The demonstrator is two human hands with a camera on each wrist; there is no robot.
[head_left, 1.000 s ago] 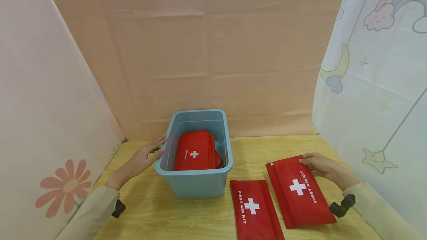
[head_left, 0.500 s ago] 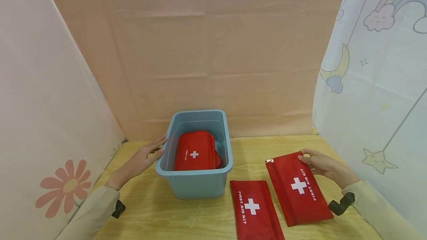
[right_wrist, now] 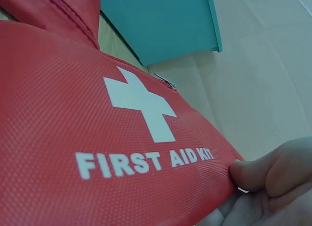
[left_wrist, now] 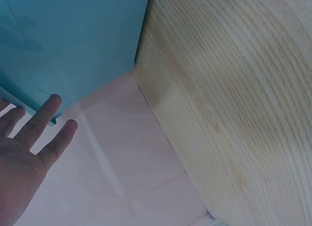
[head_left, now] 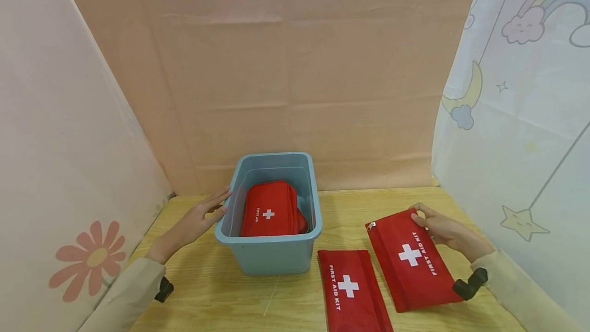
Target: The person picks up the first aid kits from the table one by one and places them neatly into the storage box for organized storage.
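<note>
Red first aid pouch [head_left: 412, 260] lies on the table right of the blue bin [head_left: 272, 257], so keep your right hand [head_left: 444, 231] pinching its far corner firmly while your left hand [head_left: 195, 222] rests flat, fingers straight, against the bin.

Light wooden table [head_left: 216, 296], blue bin [head_left: 272, 255], two red first aid pouches [head_left: 352, 291] [head_left: 412, 260]

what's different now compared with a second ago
The right hand pinches the far corner of the right pouch and has tilted that end up off the table, shifting it slightly left. The left hand still rests against the blue bin, and the pouch in the bin and the middle pouch have not moved.
</note>
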